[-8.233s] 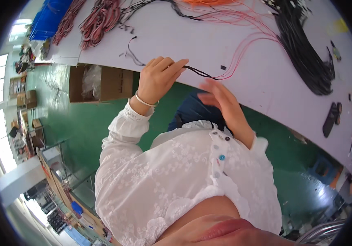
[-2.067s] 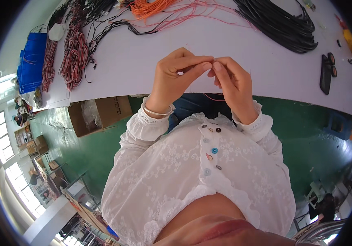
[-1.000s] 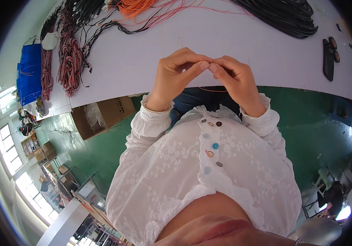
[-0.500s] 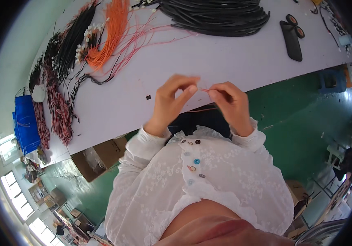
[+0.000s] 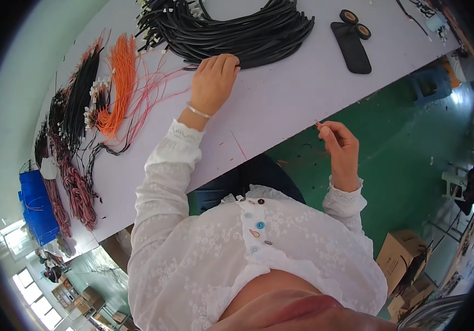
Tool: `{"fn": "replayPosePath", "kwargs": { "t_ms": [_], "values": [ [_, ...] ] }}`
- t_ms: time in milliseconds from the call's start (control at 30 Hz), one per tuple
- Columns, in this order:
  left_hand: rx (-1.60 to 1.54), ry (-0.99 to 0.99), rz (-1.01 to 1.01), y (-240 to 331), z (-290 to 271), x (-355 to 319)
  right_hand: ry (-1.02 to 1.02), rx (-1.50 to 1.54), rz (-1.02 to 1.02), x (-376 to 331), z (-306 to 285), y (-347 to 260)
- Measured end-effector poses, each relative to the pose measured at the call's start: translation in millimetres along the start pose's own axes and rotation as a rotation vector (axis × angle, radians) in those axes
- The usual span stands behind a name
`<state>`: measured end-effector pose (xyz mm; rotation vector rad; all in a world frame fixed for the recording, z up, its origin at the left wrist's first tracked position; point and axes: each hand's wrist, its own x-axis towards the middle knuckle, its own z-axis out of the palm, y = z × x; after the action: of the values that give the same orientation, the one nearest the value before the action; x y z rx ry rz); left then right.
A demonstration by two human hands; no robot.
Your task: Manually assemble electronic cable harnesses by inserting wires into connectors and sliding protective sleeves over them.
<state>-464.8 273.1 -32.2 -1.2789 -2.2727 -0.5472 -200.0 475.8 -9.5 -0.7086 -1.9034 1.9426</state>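
Observation:
My right hand (image 5: 341, 149) is off the table's near edge at the right, thumb and fingers pinched on a thin red wire (image 5: 318, 124). A short end pokes out above the fingertips; thin strands trail below and left, blurred against the floor. My left hand (image 5: 213, 80) reaches over the table to the near side of a large bundle of black tubes (image 5: 259, 41). Its fingers are curled together against the bundle, and what they hold, if anything, is hidden. Loose pink wires (image 5: 162, 83) lie just left of this hand. A short red wire piece (image 5: 239, 145) rests near the table edge.
Orange wires (image 5: 120, 83), black wires (image 5: 82, 88) and coiled red-black wires (image 5: 77, 193) line the table's left side. Farther right lie a black flat case (image 5: 351, 49) and two tape rolls (image 5: 355, 25). A blue bin (image 5: 38, 204) stands at the left edge.
My hands were together over the near edge, fingers at a red wire. The left has moved away to the black tubes; the right has drawn right and down with the wire.

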Motion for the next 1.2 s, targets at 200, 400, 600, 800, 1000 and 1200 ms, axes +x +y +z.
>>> {"fn": "replayPosePath", "kwargs": {
  "t_ms": [200,400,600,800,1000,1200],
  "values": [
    [0.022,0.029,0.252,56.8,-99.1,-55.1,-0.201,0.539,0.335,31.4,25.0,20.6],
    [-0.13,-0.17,-0.111,79.3,-174.1,-162.3,-0.266,0.679,0.426,44.2,64.6,2.7],
    [-0.149,-0.359,-0.443,60.1,-196.6,-224.5,-0.695,0.343,0.451,16.7,134.4,-0.8],
    [-0.475,-0.015,-0.673,82.1,-157.0,-182.4,-0.721,0.351,0.329,-31.3,192.4,2.8],
    [-0.923,0.135,-0.839,85.2,-145.8,-142.6,-0.662,0.37,0.331,-42.7,184.7,-16.7],
    [-0.689,-0.087,-0.878,86.0,-188.0,-150.5,-0.674,-0.054,-0.138,-16.8,141.8,-54.7]
  ]
}}
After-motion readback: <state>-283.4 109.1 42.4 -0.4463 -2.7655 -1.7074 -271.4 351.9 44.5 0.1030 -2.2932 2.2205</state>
